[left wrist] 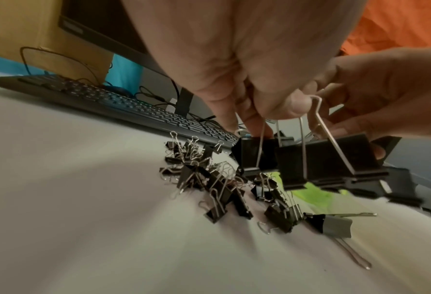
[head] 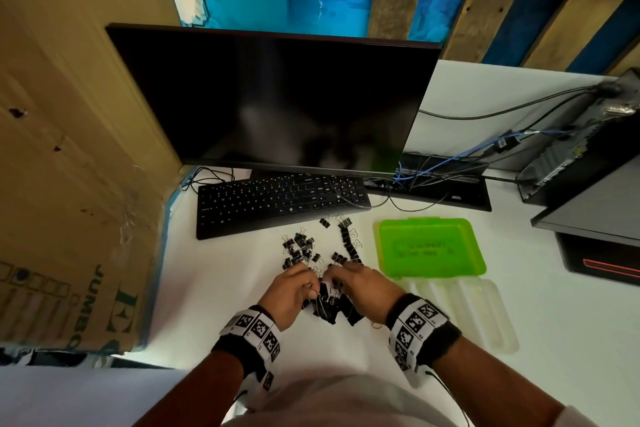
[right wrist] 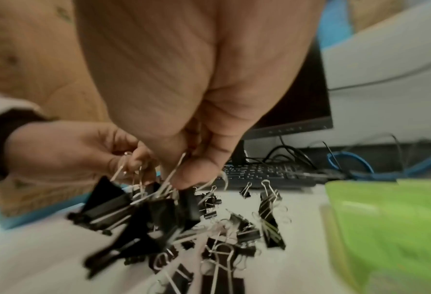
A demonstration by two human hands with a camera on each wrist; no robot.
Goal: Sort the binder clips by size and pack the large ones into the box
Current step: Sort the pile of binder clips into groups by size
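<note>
Large binder clips (left wrist: 310,159) hanging by wire handles just above the desk | left hand (head: 291,291) pinching handles | right hand (head: 360,286) pinching handles alongside | small clips (head: 299,248) lying beyond the grip | green box (head: 429,248) sitting right of it, uncovered.

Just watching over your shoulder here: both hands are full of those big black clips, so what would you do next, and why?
Probably carry the large clips right and drop them into the green box. Both the left hand and the right hand already pinch their wire handles, lifted off the table, and the box sits open and looks empty beside them.
</note>
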